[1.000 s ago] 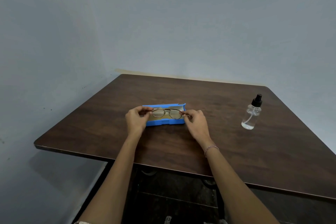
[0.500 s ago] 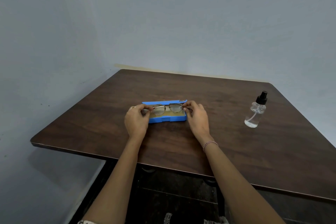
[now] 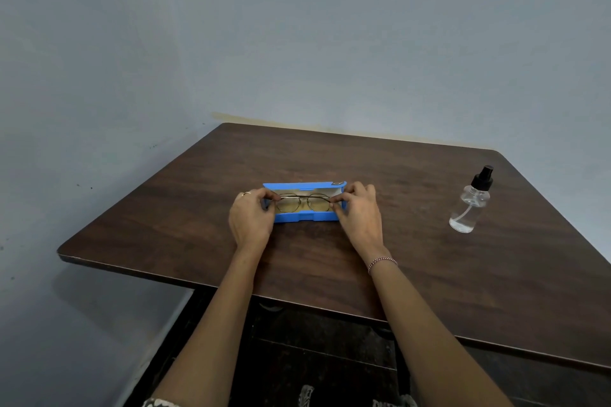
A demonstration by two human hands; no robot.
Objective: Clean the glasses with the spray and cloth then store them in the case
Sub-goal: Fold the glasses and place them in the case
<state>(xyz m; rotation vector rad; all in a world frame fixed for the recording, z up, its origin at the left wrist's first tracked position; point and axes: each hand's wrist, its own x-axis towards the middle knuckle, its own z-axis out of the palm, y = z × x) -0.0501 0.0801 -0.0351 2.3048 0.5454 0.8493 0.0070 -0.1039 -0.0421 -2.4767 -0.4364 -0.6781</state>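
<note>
I see a plain indoor room, and I cannot tell if it is a home or an office. Bare blue-grey painted walls [image 3: 330, 43], with some small dark marks, meet in a corner behind a dark wooden table [image 3: 429, 274]. On the table are small personal things: a blue glasses case [image 3: 304, 216] and a clear spray bottle [image 3: 469, 205] with a black top.

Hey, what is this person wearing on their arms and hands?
Both forearms are bare, with no sleeves over them. The left hand carries a thin pale ring on one finger. Below the right hand, the wrist wears a slim red-and-white twisted thread bracelet.
</note>
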